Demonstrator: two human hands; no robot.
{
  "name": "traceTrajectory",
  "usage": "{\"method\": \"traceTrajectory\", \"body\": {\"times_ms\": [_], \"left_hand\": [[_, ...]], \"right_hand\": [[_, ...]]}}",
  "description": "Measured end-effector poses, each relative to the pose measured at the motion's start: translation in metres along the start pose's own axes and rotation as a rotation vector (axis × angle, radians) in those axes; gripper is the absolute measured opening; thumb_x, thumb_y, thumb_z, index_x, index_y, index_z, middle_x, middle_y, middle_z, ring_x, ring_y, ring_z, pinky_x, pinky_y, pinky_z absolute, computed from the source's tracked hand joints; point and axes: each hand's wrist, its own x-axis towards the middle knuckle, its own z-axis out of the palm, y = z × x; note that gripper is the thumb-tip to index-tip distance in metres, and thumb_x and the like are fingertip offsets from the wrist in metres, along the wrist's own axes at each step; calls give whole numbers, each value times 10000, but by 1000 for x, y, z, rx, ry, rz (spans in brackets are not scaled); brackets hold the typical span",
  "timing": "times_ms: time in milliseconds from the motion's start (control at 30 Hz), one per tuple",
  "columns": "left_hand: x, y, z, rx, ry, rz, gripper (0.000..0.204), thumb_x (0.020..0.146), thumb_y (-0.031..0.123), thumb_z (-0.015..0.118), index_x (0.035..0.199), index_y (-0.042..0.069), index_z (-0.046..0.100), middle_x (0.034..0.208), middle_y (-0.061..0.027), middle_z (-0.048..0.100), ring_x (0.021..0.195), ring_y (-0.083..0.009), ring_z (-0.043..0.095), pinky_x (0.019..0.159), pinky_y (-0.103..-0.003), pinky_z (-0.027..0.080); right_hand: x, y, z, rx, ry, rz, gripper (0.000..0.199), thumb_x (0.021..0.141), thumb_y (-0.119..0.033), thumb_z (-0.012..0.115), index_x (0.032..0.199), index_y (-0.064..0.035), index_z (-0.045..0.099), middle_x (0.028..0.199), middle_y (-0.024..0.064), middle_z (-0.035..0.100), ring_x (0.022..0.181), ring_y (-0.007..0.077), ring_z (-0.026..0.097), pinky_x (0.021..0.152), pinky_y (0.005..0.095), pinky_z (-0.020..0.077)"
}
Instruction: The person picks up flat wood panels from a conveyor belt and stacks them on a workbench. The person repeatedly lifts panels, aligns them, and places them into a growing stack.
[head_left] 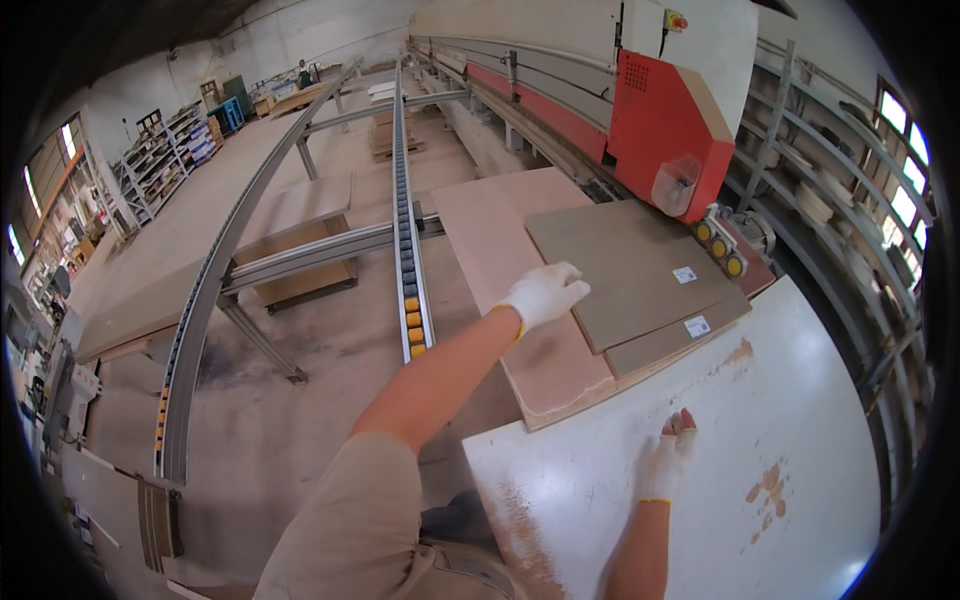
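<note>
Grey panels (622, 268) lie right of centre, on a pink board (478, 215)

The roller rail (404, 215) stands left of the pink board. At centre, the left hand (548, 295), fingers bent, is by the panels' left edge; I cannot tell whether it pinches anything. The panels look stiff, flat, fairly heavy, best held by opposite edges; corners may chip. The red machine (665, 130) crowds their upper right. Lower right, the right hand (672, 455) curls loosely, nothing visible in it, over the white worktop (810, 400), which offers sliding room.
</note>
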Motion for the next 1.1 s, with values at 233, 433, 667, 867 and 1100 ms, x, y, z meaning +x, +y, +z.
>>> {"method": "traceTrajectory", "body": {"times_ms": [233, 433, 667, 867, 1100], "left_hand": [[134, -67, -8, 480, 181, 81, 519, 966, 374, 552, 1310, 23, 719, 1405, -269, 677, 1292, -454, 650, 1118, -539, 510], [211, -131, 22, 515, 39, -68, 714, 1020, 589, 508, 1512, 78, 592, 1494, -247, 635, 1405, -423, 585, 1202, -592, 394], [315, -144, 4, 458, 21, 38, 816, 1044, 682, 433, 1519, 34, 581, 1487, -285, 632, 1403, -447, 583, 1165, -522, 460], [354, -160, 47, 472, -31, -32, 866, 1078, 704, 312, 1376, -11, 699, 1408, -324, 664, 1332, -486, 621, 1155, -549, 461], [319, -128, 95, 368, -175, 58, 895, 1079, 723, 356, 1410, -47, 671, 1439, -323, 652, 1366, -493, 595, 1160, -531, 447]], "right_hand": [[-14, -3, 21, -233, 52, -36, 504, 1062, 25, 418, 1554, -64, 488, 1627, 147, 491, 1468, 262, 477, 1246, 379, 359], [29, -18, 47, 119, 298, 139, 564, 1086, -87, 528, 1630, -214, 453, 1687, 46, 449, 1371, 162, 501, 1150, 420, 404], [117, -3, 112, 51, 341, 140, 729, 1057, -187, 551, 1722, -53, 283, 1615, 132, 521, 1428, 223, 533, 1170, 365, 439], [145, -6, 96, 60, 309, 220, 589, 1027, -206, 587, 1574, -23, 467, 1420, 120, 645, 1274, 232, 608, 1094, 403, 489], [98, -1, 1, -273, 477, 88, 349, 1016, -258, 643, 1297, -54, 675, 1198, 93, 713, 1083, 204, 637, 971, 390, 524]]}}
